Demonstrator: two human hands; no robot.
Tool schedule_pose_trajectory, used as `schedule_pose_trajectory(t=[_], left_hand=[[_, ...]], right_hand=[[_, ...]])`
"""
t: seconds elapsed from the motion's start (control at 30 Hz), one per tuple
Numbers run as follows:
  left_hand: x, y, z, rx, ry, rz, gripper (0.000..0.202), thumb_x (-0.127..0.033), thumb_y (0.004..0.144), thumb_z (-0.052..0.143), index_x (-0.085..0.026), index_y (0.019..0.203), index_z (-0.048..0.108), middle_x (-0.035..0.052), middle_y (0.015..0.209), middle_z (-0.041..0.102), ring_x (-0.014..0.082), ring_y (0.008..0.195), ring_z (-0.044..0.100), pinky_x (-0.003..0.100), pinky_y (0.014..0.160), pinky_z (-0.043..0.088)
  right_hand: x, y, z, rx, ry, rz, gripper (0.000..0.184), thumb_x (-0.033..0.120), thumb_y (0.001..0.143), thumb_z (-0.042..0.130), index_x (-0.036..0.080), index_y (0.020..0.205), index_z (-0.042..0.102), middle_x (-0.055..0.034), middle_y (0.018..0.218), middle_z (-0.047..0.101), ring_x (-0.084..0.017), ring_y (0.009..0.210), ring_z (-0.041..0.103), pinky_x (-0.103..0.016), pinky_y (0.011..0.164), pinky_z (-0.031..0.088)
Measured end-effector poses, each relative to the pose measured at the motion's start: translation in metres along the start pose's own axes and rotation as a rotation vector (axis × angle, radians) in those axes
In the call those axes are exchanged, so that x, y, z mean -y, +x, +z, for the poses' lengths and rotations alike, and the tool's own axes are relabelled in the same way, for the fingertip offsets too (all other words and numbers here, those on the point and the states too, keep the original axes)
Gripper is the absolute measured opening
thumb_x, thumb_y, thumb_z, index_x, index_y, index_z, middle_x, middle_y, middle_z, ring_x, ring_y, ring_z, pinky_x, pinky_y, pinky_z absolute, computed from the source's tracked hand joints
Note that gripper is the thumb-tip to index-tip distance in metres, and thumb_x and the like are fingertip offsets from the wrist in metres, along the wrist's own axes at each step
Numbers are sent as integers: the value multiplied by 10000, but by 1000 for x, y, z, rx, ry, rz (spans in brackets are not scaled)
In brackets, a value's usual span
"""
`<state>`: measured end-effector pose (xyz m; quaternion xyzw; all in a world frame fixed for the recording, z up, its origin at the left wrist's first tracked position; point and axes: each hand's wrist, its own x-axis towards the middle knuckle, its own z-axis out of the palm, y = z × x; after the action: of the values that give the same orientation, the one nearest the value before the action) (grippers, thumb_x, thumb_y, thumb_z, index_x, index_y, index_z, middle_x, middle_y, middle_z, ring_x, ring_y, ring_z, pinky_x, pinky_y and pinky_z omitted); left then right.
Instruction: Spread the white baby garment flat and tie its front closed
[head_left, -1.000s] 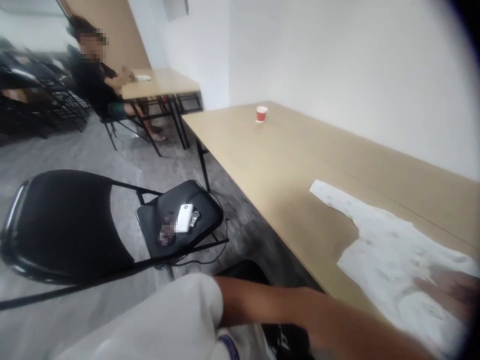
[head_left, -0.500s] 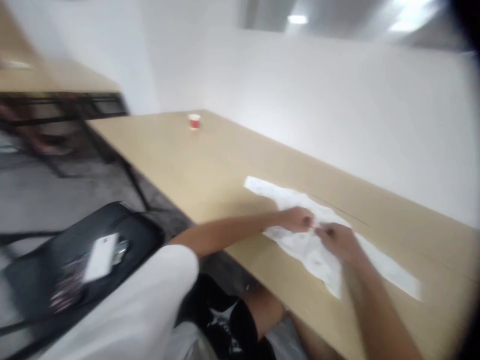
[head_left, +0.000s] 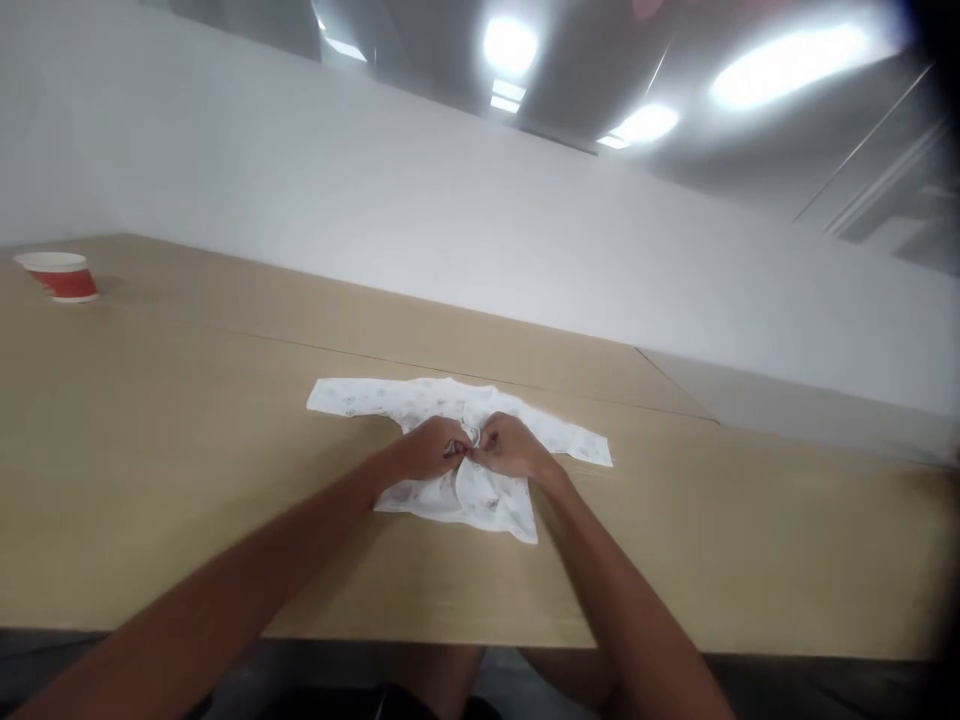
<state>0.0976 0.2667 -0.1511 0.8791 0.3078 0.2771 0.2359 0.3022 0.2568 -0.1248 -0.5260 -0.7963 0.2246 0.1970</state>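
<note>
Head view, left hand point(head_left: 430, 450) and right hand point(head_left: 508, 446) pinching white baby shirt point(head_left: 457, 490) on table point(head_left: 187, 480)

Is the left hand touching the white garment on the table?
Touching. The head view shows the left hand pinching the white garment at its middle.

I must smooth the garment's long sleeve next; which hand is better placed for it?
Probably the left hand: the garment stretches its longer sleeve to that side. The right hand pinches the middle too.
</note>
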Motion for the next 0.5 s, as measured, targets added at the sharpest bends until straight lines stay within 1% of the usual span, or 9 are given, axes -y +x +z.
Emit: schedule_pose_trajectory(t=[0.07,0.17,0.23,0.27,0.33,0.4,0.5], left_hand=[[0,0,0,-17,-29,7,175,-19,783,526,-120,823,663,-18,765,615,111,711,510,226,694,351],[4,0,3,-36,-79,-22,143,-24,763,539,-123,798,637,-38,684,576,94,632,473,211,634,339],[6,0,4,-33,-95,-38,117,-48,767,553,-129,794,634,-42,664,564,95,617,470,208,614,334],[5,0,4,-40,-94,-46,119,-54,776,548,-129,800,637,-43,660,558,95,617,468,207,612,330],[3,-1,4,-53,-86,-57,126,-51,787,535,-126,803,635,-45,657,546,92,619,458,204,614,320],[1,-2,4,-69,-86,-74,119,-45,795,530,-119,800,624,-44,653,536,90,621,447,204,611,311],[-1,-3,3,-73,-122,-88,92,-54,801,552,-116,832,614,-36,669,548,96,629,463,203,598,326]], right_hand=[[1,2,3,-29,6,-7,117,217,700,696,130,660,628,-6,815,614,-92,719,539,-185,628,374],[-3,6,7,-33,60,-66,30,145,685,657,135,712,651,-1,857,617,-89,752,540,-169,663,389],[-5,7,7,-19,116,-81,84,133,693,634,143,761,682,2,887,627,-88,774,549,-161,689,403],[-5,8,7,-11,139,-73,91,146,707,626,145,770,691,4,886,632,-88,777,553,-159,687,404],[-4,8,7,11,152,-26,102,211,748,622,137,738,690,3,828,630,-88,741,545,-158,636,385],[-3,9,9,28,116,37,239,319,788,625,119,661,652,3,700,587,-77,642,492,-168,552,326],[-3,9,13,-7,20,76,442,431,806,628,103,535,509,15,531,424,-49,523,333,-193,488,223]])
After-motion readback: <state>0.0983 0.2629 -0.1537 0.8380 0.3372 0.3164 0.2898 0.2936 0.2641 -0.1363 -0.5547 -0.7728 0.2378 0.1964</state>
